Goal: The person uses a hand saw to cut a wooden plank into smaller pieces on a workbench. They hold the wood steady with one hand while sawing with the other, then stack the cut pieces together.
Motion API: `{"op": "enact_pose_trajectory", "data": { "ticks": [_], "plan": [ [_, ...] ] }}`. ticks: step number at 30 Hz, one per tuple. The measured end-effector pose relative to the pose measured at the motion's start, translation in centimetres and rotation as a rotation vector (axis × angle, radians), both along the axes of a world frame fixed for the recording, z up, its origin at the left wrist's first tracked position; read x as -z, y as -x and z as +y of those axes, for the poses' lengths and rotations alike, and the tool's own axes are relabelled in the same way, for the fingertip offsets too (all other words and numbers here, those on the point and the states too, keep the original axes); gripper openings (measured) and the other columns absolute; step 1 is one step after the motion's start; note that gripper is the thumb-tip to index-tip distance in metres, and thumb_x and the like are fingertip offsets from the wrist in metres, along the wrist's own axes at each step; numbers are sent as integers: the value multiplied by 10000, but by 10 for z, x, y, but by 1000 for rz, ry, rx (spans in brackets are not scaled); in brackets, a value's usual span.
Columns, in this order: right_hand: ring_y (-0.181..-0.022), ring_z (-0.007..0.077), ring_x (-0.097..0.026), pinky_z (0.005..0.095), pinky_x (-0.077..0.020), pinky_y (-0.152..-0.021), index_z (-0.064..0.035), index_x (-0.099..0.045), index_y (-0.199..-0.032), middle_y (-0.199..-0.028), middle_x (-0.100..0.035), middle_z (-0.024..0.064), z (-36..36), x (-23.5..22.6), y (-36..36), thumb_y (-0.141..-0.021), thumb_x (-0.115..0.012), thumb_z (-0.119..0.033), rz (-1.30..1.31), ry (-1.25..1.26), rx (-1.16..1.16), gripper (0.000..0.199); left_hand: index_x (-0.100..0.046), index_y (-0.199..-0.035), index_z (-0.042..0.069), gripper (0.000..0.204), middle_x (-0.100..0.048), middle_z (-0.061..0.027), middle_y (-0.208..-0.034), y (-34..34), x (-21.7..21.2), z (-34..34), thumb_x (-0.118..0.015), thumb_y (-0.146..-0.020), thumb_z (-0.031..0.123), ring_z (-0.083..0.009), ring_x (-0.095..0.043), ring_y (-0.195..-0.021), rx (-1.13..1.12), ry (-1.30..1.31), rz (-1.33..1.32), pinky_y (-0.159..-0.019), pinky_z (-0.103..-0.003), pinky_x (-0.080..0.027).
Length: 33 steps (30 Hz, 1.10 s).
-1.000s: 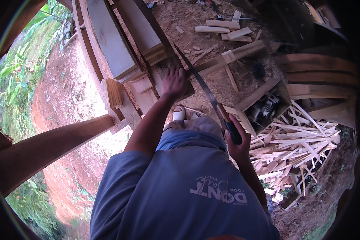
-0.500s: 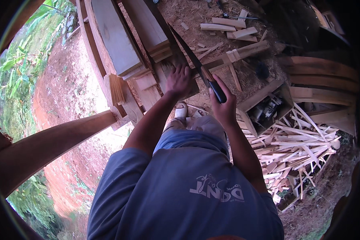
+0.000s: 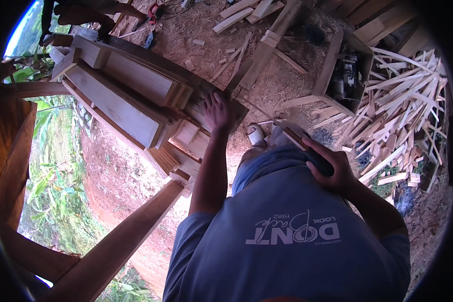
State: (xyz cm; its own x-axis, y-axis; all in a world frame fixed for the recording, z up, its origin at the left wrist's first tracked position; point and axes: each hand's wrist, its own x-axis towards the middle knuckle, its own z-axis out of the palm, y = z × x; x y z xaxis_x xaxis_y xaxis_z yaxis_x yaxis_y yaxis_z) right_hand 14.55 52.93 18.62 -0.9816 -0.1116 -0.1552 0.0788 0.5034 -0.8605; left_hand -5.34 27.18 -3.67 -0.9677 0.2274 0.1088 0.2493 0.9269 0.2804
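Note right hand (image 3: 337, 168) gripping the saw (image 3: 293, 138) by its handle (image 3: 323, 165), right of the board (image 3: 195, 106) and slanting toward it. Expect light, springy metal; take hold at the handle only. Note left hand (image 3: 219, 113) resting palm-down on the board, not wrapped around it; expect stiff, heavier wood. Mind the shoe (image 3: 255, 133) near the board's end; use the room right of the board, bounded by beam (image 3: 267, 48) and box (image 3: 328, 68).

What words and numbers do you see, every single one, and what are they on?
Shirt: upside-down white printing in block letters and loopy script, with a number; I won't copy it out.
Its smallest line: too tiny to read surely.
Saw handle: no lettering visible.
Machine: too small and dark to tell.
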Motion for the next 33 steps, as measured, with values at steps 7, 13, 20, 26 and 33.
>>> {"op": "enact_pose_trajectory", "data": {
  "ticks": [7, 13, 20, 26, 33],
  "plan": [
    [-1080, 313, -750, 356, -580, -898, -54, -555, -1473, -1221, -724, 228, -43, 64, 83, -967, -667, -65, 103, 129, 54, 519, -521, -1171, -12, 410, -584, -223, -1297, 0, 15, -6, -618, -988, 341, -417, -509, -1306, 48, 29, -28, -1084, -549, -399],
    [-965, 288, -777, 349, -588, -803, -67, -585, -1447, -1089, -758, 216, -90, 106, 151, -968, -696, -98, 191, 143, 47, 493, -542, -1172, -8, 405, -596, -217, -1273, 2, 4, -2, -597, -996, 352, -405, -519, -1278, 4, -1, -6, -1069, -538, -403],
    [-1125, 299, -739, 363, -575, -917, -35, -561, -1467, -1241, -722, 229, -36, 55, 51, -967, -671, -69, 145, 41, 72, 513, -552, -1140, 4, 343, -610, -204, -1216, 0, 6, -5, -585, -979, 305, -399, -540, -1257, -19, -68, 26, -1055, -519, -414],
    [-1154, 276, -728, 353, -559, -963, -16, -553, -1478, -1300, -708, 216, 5, 0, -23, -910, -695, -81, -115, -85, 68, 590, -569, -1168, 12, 338, -597, -204, -1284, -3, 3, -3, -563, -987, 297, -380, -529, -1288, -4, -81, -14, -1063, -500, -409],
    [-1196, 291, -698, 364, -530, -996, 12, -542, -1478, -1336, -685, 225, 2, 13, 30, -959, -643, -60, 93, -107, -11, 534, -570, -1194, 2, 352, -580, -211, -1349, 7, 22, -2, -566, -982, 284, -363, -510, -1319, -157, -60, 86, -1103, -489, -390]
  ]
}}
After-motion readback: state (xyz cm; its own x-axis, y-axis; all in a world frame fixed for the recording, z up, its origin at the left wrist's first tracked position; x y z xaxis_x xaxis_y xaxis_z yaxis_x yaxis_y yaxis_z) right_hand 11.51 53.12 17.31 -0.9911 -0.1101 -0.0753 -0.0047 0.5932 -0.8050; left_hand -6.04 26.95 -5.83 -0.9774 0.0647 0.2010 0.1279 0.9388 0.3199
